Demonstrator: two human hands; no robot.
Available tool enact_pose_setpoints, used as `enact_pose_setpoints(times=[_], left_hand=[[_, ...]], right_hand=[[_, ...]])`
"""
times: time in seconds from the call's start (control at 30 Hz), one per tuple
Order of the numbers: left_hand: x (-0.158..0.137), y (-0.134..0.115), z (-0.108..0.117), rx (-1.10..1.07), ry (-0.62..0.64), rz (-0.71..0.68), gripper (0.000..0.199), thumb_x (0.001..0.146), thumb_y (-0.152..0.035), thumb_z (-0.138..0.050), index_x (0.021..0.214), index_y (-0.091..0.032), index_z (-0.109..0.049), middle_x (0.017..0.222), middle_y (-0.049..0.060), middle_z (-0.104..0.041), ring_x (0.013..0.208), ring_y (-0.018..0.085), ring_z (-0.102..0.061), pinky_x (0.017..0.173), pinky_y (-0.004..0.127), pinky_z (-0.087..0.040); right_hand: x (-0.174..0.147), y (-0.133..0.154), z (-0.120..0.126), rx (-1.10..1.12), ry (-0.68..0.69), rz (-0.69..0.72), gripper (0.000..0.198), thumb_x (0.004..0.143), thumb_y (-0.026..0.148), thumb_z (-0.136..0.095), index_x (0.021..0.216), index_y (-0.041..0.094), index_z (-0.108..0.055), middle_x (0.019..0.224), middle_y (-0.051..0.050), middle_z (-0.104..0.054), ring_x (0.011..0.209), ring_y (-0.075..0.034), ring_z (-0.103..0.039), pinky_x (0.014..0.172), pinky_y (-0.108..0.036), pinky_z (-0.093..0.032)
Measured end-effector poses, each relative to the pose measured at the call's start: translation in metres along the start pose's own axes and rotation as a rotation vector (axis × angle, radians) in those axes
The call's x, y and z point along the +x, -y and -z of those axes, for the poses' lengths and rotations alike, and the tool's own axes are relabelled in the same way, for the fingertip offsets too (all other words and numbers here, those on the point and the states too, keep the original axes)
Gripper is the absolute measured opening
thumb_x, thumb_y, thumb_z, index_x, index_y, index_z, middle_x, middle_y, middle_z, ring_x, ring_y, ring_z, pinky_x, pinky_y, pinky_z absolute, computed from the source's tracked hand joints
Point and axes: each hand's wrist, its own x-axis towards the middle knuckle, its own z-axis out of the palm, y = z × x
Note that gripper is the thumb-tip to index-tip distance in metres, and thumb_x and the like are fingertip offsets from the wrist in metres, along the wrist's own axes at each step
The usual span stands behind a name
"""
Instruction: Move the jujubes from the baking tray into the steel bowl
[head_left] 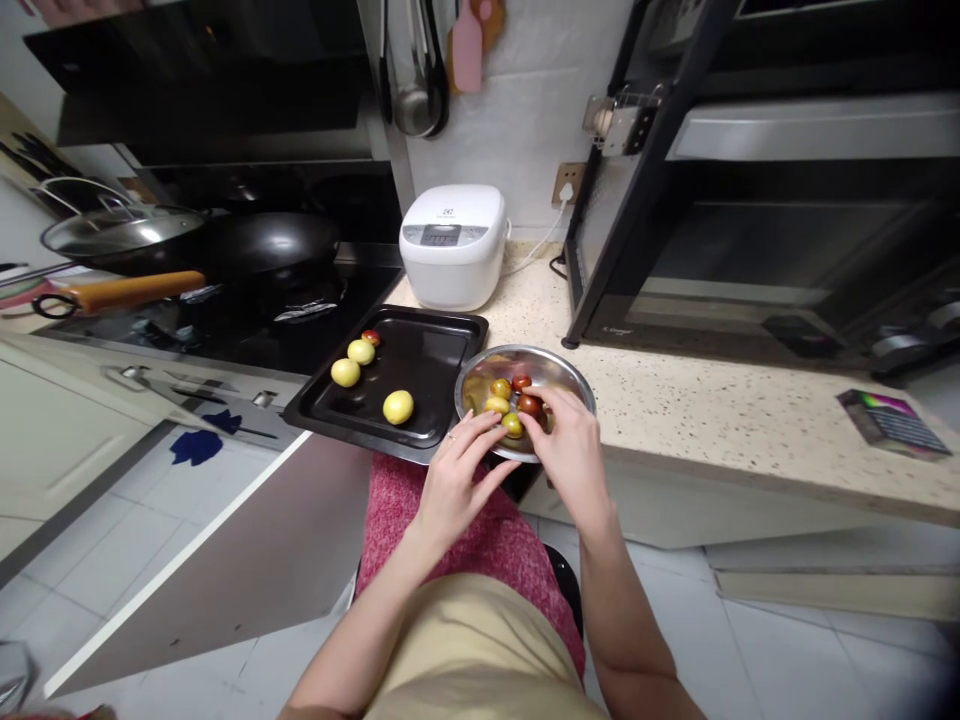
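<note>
A steel bowl [577, 378] stands at the counter edge, holding several small round fruits, yellow-green and dark red. My right hand [566, 440] reaches over its right rim, thumb and forefinger around a dark red round fruit [529, 405]. From the near left side, my left hand [461, 478] extends its fingers over the rim, tips close to a yellow-green fruit [513, 425]; contact is hard to make out. Left of the bowl lies a black baking tray [427, 350]. On it are a yellow round fruit [398, 407], two more yellow ones [352, 362] and a small red one [371, 338].
Behind the tray sits a white rice cooker [453, 250]. A wok [262, 245] with an orange handle and a lidded pan [124, 235] occupy the stove at left. A large oven [787, 240] and a small box [892, 423] are to the right. A cabinet door [225, 550] hangs open below.
</note>
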Motion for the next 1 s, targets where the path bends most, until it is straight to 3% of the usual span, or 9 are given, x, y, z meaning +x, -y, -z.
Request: enact_pose_setpoints(times=[0.33, 0.6, 1.0], left_hand=[[0.000, 0.003, -0.001, 0.019, 0.014, -0.022, 0.032, 0.098, -0.028, -0.068, 0.130, -0.024, -0.063, 0.132, 0.009, -0.071, 0.128, 0.025, -0.067, 0.121, 0.058, -0.047], [0.001, 0.002, 0.000, 0.026, 0.031, -0.021, 0.029, 0.099, -0.028, -0.067, 0.127, -0.023, -0.065, 0.129, 0.008, -0.072, 0.126, 0.024, -0.068, 0.121, 0.057, -0.047], [0.005, 0.004, 0.003, -0.029, 0.045, -0.042, 0.030, 0.099, -0.031, -0.067, 0.127, -0.021, -0.066, 0.131, 0.010, -0.072, 0.128, 0.024, -0.067, 0.120, 0.051, -0.048]], right_hand=[[0.007, -0.004, -0.006, -0.015, 0.088, -0.031, 0.031, 0.085, 0.005, -0.059, 0.108, 0.019, -0.075, 0.113, -0.011, -0.078, 0.101, -0.028, -0.074, 0.095, -0.047, -0.057], [0.006, -0.002, -0.002, -0.005, 0.098, -0.045, 0.024, 0.086, 0.008, -0.057, 0.092, 0.020, -0.077, 0.101, -0.009, -0.080, 0.096, -0.027, -0.075, 0.092, -0.046, -0.059], [-0.017, -0.005, 0.024, -0.042, -0.139, 0.123, 0.012, 0.098, 0.023, -0.064, 0.094, 0.019, -0.074, 0.094, -0.006, -0.078, 0.088, -0.022, -0.073, 0.084, -0.037, -0.057]])
